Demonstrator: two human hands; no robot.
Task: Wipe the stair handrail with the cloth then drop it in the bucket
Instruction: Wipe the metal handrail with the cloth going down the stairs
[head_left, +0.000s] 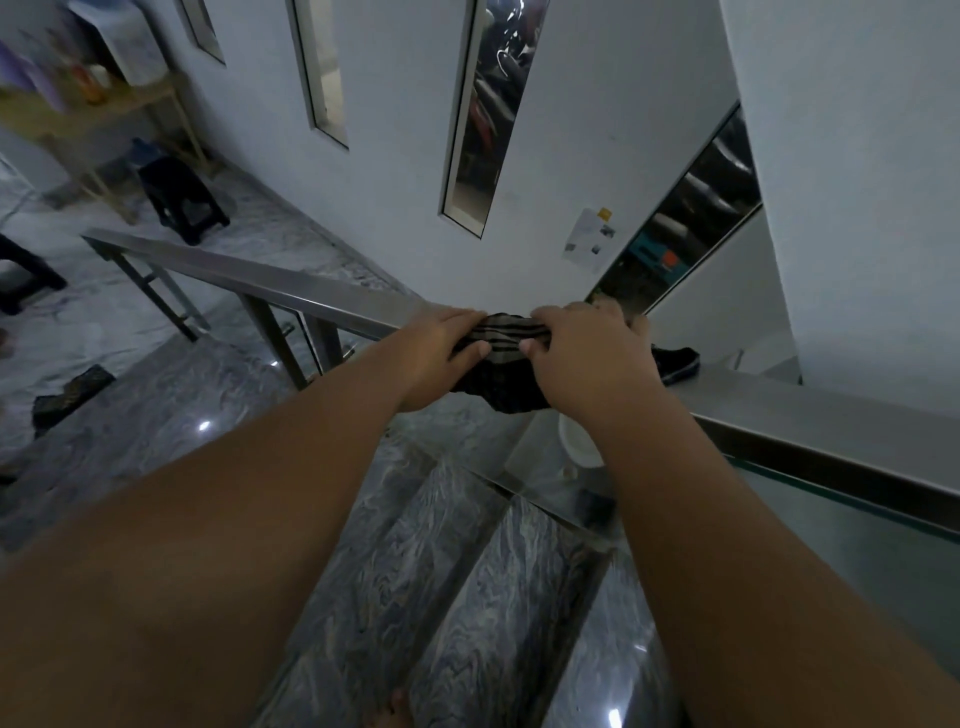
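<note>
- Both hands press down on the cloth where it drapes over the stair handrail, just above the middle of the head view.
- Left hand grips the cloth's nine o'clock end, fingers curled over the rail top and thumb tucked under a fold.
- Right hand clamps the three o'clock end, fingers wrapped over the far side, thumb facing the left thumb.
- Between the two thumbs the cloth is bunched into ridges; it is dark with pale stripes running along the rail, and a loose black flap hangs toward six o'clock below the hands.
- A further dark piece shows on the rail at three o'clock of the right hand; whether it belongs to the same cloth cannot be told.
- Brushed metal, the handrail runs from ten o'clock down to four o'clock.
- A pale bucket sits below the rail, at six o'clock of the right hand, mostly hidden by the forearm.
- Grey marbled stair treads descend between the forearms.
</note>
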